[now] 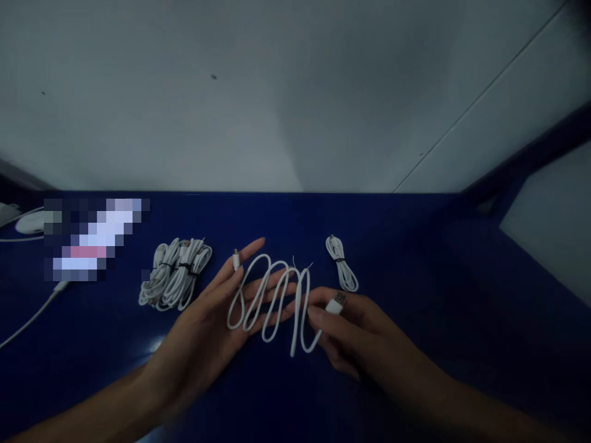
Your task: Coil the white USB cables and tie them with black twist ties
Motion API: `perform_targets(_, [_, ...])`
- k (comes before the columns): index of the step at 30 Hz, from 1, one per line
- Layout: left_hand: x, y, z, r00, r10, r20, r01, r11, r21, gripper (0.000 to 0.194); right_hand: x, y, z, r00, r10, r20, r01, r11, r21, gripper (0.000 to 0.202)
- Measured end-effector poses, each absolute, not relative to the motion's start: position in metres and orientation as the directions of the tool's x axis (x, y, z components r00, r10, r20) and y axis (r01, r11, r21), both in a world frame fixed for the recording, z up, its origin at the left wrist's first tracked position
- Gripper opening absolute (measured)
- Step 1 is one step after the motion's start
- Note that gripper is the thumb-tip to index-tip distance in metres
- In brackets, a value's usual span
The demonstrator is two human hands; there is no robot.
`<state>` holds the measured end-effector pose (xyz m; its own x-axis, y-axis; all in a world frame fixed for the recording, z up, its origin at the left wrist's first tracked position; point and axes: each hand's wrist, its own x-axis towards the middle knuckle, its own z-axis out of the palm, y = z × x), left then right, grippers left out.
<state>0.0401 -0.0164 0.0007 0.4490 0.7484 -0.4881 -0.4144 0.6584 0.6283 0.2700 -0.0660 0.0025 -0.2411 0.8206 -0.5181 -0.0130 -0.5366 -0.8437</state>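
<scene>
A white cable [276, 301] stretches in loose zigzag loops between my two hands, over the blue table [286, 406]. My left hand [217, 314] is palm up, its thumb and index finger pinching the cable near its small connector, the other fingers spread under the loops. My right hand [351, 332] is closed on the end with the USB plug [337, 302]. Thin wire ends stick up from the loops near the right fingers. Beyond my right hand lies a tied white cable bundle [341, 263]. Several tied bundles [178, 274] are piled beyond my left wrist.
At the far left is a blurred-out bright device [99, 237] with a white cord [34, 319] running from it. A white rounded object [30, 223] lies beside it. A pale wall [231, 123] rises behind the table, and a dark blue frame [530, 166] stands at the right.
</scene>
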Motion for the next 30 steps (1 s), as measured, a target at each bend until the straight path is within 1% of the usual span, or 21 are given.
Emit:
perform_targets(3, [0.038,-0.018,-0.003,0.501,0.728,-0.468,-0.413,0.676,0.610,0.050,0.270,-0.064,0.006,-0.275,0.826,-0.492,-0.015,-0.515,-0.857,0.036])
perform_targets(7, [0.037,-0.021,-0.002,0.536,0.697,-0.476,-0.375,0.702,0.606,0.050,0.271,-0.066,0.005,-0.258,0.841,-0.476,0.037,-0.483,-0.875,0.034])
perform_targets(9, [0.037,-0.022,0.000,0.554,0.682,-0.477,-0.347,0.711,0.612,0.051,0.271,-0.066,0.005,-0.255,0.856,-0.450,0.064,-0.449,-0.891,0.030])
perform_targets(14, [0.039,-0.023,0.003,0.642,0.627,-0.442,-0.301,0.736,0.606,0.056,0.269,-0.064,0.004,-0.281,0.881,-0.381,0.070,-0.377,-0.924,0.019])
perform_targets(18, [0.039,-0.024,0.004,0.684,0.584,-0.437,-0.254,0.753,0.608,0.055,0.269,-0.063,0.003,-0.292,0.891,-0.348,0.050,-0.349,-0.936,0.012])
perform_targets(22, [0.040,-0.024,0.008,0.704,0.557,-0.441,-0.209,0.756,0.620,0.058,0.267,-0.064,0.002,-0.296,0.898,-0.324,-0.002,-0.340,-0.940,0.009])
perform_targets(25, [0.041,-0.024,0.009,0.696,0.554,-0.458,-0.192,0.757,0.624,0.065,0.265,-0.066,0.000,-0.272,0.913,-0.303,0.000,-0.315,-0.949,0.011])
perform_targets(27, [0.040,-0.024,0.008,0.686,0.556,-0.470,-0.177,0.753,0.633,0.069,0.265,-0.066,-0.002,-0.256,0.923,-0.287,0.017,-0.292,-0.956,0.017])
perform_targets(30, [0.040,-0.025,0.004,0.702,0.549,-0.453,-0.129,0.724,0.677,0.061,0.266,-0.067,-0.004,-0.278,0.923,-0.267,0.028,-0.270,-0.962,0.024])
